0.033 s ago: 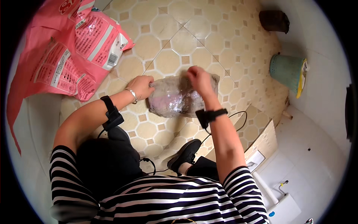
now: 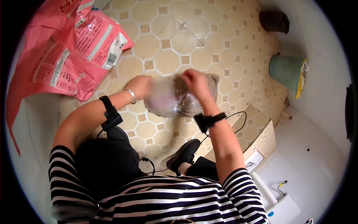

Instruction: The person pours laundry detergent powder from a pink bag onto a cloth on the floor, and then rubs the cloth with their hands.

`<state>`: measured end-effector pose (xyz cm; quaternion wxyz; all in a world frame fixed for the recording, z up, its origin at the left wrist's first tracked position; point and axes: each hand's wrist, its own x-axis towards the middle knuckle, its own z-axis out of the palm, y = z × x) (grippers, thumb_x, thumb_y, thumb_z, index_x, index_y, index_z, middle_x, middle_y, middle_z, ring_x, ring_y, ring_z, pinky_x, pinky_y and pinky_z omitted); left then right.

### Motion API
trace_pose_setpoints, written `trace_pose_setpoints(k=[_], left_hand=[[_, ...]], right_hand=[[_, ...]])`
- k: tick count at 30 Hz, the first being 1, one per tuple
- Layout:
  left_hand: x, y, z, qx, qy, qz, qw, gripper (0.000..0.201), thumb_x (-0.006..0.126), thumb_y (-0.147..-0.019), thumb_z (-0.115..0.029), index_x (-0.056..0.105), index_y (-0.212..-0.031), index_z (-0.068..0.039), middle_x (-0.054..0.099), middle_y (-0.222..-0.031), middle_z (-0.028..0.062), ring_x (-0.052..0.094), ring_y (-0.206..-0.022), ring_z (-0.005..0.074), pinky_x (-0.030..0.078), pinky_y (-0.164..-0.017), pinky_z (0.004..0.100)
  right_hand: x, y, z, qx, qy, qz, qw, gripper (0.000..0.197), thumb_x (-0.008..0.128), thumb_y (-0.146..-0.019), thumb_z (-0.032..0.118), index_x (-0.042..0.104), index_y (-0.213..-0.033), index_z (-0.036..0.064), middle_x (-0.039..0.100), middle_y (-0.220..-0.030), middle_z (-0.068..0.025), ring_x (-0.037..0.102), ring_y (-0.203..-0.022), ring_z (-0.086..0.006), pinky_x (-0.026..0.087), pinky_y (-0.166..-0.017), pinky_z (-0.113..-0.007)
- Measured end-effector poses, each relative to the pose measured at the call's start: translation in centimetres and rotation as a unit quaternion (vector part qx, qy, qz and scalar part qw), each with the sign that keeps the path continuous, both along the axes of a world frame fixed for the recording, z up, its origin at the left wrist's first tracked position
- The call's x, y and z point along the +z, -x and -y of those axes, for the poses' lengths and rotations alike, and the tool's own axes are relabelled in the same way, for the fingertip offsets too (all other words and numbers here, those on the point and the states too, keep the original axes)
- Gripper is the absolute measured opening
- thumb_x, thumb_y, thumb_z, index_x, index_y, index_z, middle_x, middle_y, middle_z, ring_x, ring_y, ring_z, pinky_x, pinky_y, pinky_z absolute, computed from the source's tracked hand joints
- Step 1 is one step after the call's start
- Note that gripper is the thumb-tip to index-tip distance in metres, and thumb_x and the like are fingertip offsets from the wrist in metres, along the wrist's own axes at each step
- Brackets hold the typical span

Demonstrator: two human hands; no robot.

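Note:
A clear, shiny plastic bag (image 2: 188,106) with greyish, partly pinkish contents lies flat on the tiled floor in front of me. My left hand (image 2: 138,86), with a silver bracelet at its wrist, grips the bag's left edge; its fingertips run into a blurred patch that also veils the bag's left half. Over the bag's upper middle is my right hand (image 2: 197,83), its fingers curled and pinched together. Whatever they pinch, if anything, is too smeared to make out. Each forearm wears a black strap with a small box.
A large pink printed sack (image 2: 67,56) stands at the left. Along the right wall are a green bucket (image 2: 285,72) with a yellow rim and a dark container (image 2: 274,21). A thin black cable (image 2: 244,121) loops beside my right forearm. My black shoe (image 2: 182,155) is close below the bag.
My right hand has shifted slightly left and down over the plastic bag. My left hand has barely moved at the bag's edge, and a round blur now covers the bag's left part.

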<state>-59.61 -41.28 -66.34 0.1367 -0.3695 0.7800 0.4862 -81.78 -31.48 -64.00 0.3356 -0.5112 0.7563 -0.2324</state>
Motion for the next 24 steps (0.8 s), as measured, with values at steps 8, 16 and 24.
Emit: trace_pose_setpoints(k=[8, 16, 24], left_hand=[[0.2, 0.6, 0.5, 0.001, 0.009, 0.032, 0.999, 0.023, 0.064, -0.07, -0.019, 0.058, -0.087, -0.005, 0.062, -0.083, 0.0151, 0.059, -0.08, 0.0325, 0.046, -0.069, 0.0397], [0.6, 0.6, 0.1, 0.02, 0.041, -0.045, 0.998, 0.018, 0.065, -0.068, -0.012, 0.055, -0.079, -0.004, 0.052, -0.082, 0.0147, 0.053, -0.079, 0.0324, 0.044, -0.07, 0.0371], [0.3, 1.2, 1.1, 0.087, 0.032, -0.163, 0.982, 0.019, 0.063, -0.063, -0.008, 0.052, -0.077, -0.002, 0.048, -0.082, 0.0137, 0.051, -0.077, 0.0288, 0.043, -0.068, 0.0351]], right_hand=[[0.0, -5.0, -2.4, 0.146, -0.097, -0.24, 0.955, 0.026, 0.068, -0.068, 0.031, 0.058, -0.084, 0.0137, 0.057, -0.081, -0.0041, 0.052, -0.083, -0.025, 0.037, -0.071, -0.042], [0.4, 6.2, -3.9, -0.051, 0.065, -0.357, 0.93, 0.029, 0.062, -0.074, 0.015, 0.057, -0.101, 0.0072, 0.058, -0.094, -0.014, 0.055, -0.087, -0.0338, 0.043, -0.08, -0.043], [-0.4, 9.8, -2.5, -0.125, -0.017, -0.201, 0.971, 0.017, 0.061, -0.076, 0.017, 0.061, -0.087, 0.0047, 0.06, -0.082, -0.0155, 0.058, -0.08, -0.0322, 0.046, -0.07, -0.039]])
